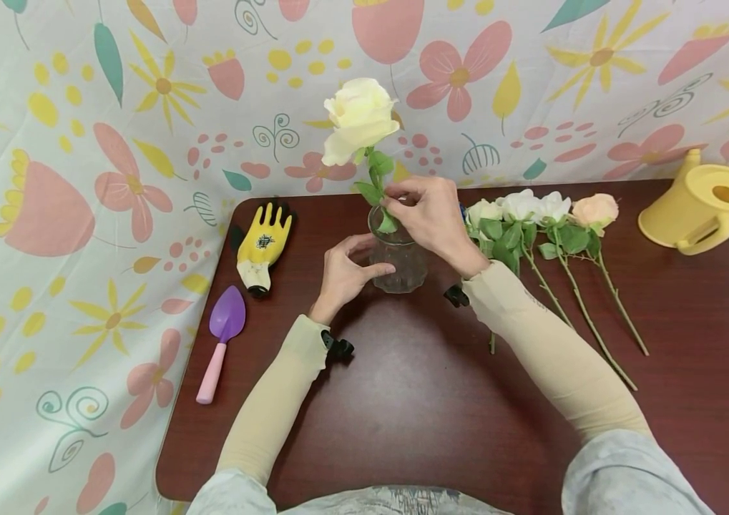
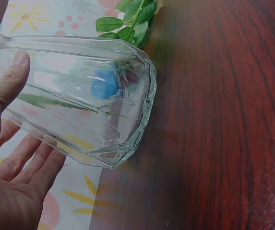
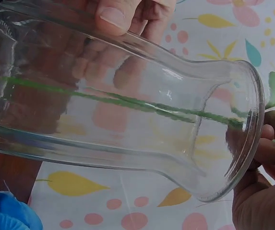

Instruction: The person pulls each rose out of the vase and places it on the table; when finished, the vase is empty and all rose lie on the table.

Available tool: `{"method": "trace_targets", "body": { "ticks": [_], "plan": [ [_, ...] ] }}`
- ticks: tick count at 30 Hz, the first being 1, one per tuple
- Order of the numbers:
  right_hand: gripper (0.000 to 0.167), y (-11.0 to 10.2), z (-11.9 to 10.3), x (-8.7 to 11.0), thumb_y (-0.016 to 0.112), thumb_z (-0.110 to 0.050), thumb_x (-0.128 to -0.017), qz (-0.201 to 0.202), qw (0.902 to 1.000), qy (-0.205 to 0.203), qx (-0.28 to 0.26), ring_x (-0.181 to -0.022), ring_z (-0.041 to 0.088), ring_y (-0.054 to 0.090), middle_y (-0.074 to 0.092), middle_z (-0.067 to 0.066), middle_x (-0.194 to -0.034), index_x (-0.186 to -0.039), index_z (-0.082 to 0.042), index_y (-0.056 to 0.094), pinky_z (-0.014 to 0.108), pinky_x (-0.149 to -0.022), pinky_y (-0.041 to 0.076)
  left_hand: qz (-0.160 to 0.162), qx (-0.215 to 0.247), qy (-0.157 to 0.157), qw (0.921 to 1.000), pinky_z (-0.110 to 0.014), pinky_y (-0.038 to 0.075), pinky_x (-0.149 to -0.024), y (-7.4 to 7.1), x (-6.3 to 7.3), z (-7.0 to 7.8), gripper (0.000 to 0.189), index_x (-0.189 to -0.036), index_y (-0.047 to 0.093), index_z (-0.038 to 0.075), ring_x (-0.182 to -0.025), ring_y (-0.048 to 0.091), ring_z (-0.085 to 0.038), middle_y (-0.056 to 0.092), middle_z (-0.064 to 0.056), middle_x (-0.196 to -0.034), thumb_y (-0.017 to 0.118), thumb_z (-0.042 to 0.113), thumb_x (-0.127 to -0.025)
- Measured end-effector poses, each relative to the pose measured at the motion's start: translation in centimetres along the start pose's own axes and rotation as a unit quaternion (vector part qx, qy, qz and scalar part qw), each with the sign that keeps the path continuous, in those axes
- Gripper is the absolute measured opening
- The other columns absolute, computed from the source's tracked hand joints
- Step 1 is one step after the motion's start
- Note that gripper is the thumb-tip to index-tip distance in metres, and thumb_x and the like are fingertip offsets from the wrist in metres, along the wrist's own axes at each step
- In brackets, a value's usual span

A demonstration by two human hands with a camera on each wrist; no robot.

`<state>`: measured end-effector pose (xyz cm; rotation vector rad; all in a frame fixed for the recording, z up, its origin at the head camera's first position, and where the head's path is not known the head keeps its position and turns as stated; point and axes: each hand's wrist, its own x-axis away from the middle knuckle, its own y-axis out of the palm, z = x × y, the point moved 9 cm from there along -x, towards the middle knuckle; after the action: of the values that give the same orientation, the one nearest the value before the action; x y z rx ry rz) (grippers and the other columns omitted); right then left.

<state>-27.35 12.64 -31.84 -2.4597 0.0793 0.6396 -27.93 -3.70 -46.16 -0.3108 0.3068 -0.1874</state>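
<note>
A clear glass vase [image 1: 403, 277] stands on the table, its mouth toward the wall. My left hand [image 1: 346, 273] holds it from the left, thumb on the near side and fingers round the far side. Above the mouth, my right hand [image 1: 430, 217] pinches the leafy stem of a cream-white rose [image 1: 361, 120]. The bloom stands upright, well above the rim. Through the glass, the right wrist view shows the green stem [image 3: 127, 100] reaching down inside the vase. My right fingertips are partly hidden behind leaves.
Right of the vase lie several cut flowers, including white roses [image 1: 521, 206], a peach rose [image 1: 596, 211] and a blue flower [image 3: 12, 213]. A yellow watering can [image 1: 686, 214] stands at the back right. Leftward lie a yellow glove [image 1: 265, 243] and a purple trowel [image 1: 227, 315].
</note>
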Motion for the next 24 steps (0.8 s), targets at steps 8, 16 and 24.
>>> {"method": "trace_targets", "body": {
  "ticks": [8, 16, 24],
  "plan": [
    [0.012, -0.7, 1.1, 0.4, 0.08, -0.011, -0.095, 0.038, 0.9981, 0.037, -0.031, -0.067, -0.002, 0.066, 0.084, 0.016, -0.089, -0.101, -0.004, 0.088, 0.012, -0.06, 0.046, -0.004, 0.003, -0.014, 0.9999, -0.047, 0.064, -0.109, 0.0, 0.0, -0.2, 0.063, -0.135, 0.075, 0.008, -0.126, 0.075, -0.032, 0.078, -0.016, -0.13, 0.101, 0.02, -0.079],
    [0.012, -1.4, 2.2, 0.7, 0.078, -0.01, -0.096, 0.066, 0.9929, 0.062, -0.077, -0.061, -0.007, 0.062, 0.081, 0.021, -0.082, -0.097, -0.003, 0.088, 0.013, -0.059, 0.048, -0.003, -0.012, -0.027, 0.9996, -0.045, 0.064, -0.11, 0.0, 0.1, -0.4, 0.064, -0.136, 0.075, 0.01, -0.127, 0.074, -0.029, 0.079, -0.013, -0.13, 0.101, 0.024, -0.079],
    [0.014, -1.7, 2.9, 1.2, 0.079, -0.011, -0.096, 0.087, 0.9857, 0.085, -0.116, -0.061, -0.004, 0.064, 0.077, 0.003, -0.074, -0.097, 0.002, 0.086, 0.013, -0.058, 0.051, 0.002, -0.016, -0.022, 0.9996, -0.046, 0.065, -0.107, 0.0, 0.0, -0.4, 0.066, -0.136, 0.076, 0.01, -0.124, 0.076, -0.028, 0.08, -0.013, -0.129, 0.103, 0.024, -0.077]
  ]
}}
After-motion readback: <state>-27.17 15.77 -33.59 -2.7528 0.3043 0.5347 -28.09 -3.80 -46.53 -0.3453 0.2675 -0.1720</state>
